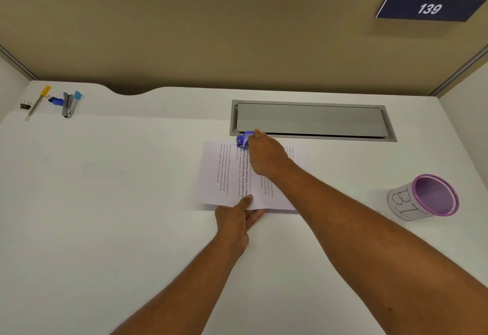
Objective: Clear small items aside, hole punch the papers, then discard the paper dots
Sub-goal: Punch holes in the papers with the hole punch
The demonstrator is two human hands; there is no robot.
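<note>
Thin and floppy, the papers (232, 176) lie mid-surface and likely slide easily, so the left hand (233, 219) pinches their 6 o'clock edge while the right hand (265, 156) closes over the small, rigid blue hole punch (243, 139) at their 12 o'clock edge.

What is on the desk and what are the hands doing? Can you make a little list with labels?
papers: printed sheets lying flat mid-desk
hole punch: blue, on the papers' far edge
right hand: pressing on the hole punch
left hand: holding the papers' near edge, thumb on top
set aside, far left: binder clip, yellow-capped pen, stapler
cup: purple mesh, at right, labelled in marker
desk hatch: grey cable cover, behind the papers
</note>
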